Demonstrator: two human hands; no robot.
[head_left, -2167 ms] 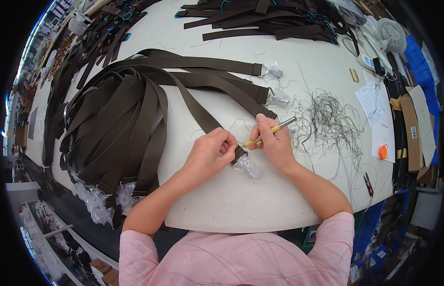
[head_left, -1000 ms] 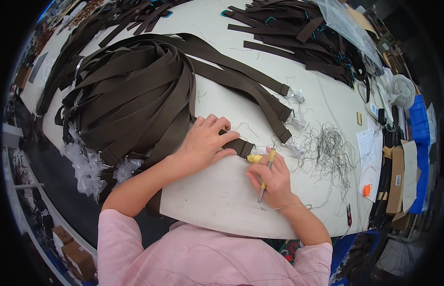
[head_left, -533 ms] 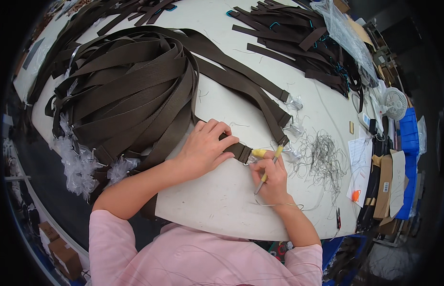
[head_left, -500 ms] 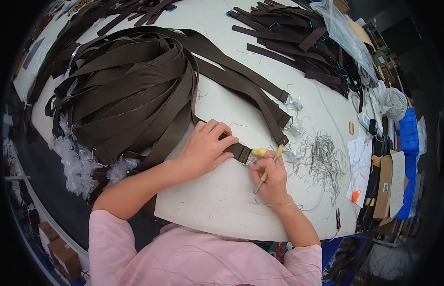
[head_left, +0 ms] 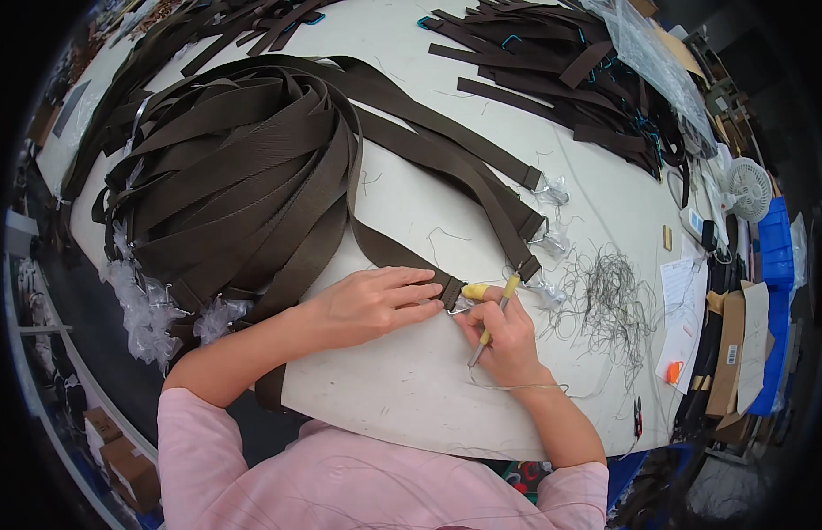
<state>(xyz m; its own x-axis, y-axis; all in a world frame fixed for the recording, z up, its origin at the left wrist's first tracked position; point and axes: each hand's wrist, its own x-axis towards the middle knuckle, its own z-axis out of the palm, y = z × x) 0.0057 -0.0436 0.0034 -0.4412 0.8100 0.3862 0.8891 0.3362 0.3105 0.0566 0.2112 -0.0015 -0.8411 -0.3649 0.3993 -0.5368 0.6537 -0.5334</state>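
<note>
My left hand lies with its fingers stretched out, the fingertips on or beside the end of a dark brown webbing strap. A metal ring sits at that stitched end, near my right fingertips. My right hand is closed around a slim pen-like tool with yellow parts, slanting across the fingers. A yellow cover wraps one right fingertip, close to the strap end. The tool's exact kind does not show. Further strap ends with plastic-wrapped hardware lie just beyond.
A big looped bundle of brown straps fills the left of the white table. Loose threads are heaped at right, near small snips. More straps with blue buckles lie far right, near a white fan.
My left hand has loosened from its bent grip on the strap, shifted slightly nearer me, and flattened out. My right hand keeps the tool near the strap end. The whole view has tilted slightly.
</note>
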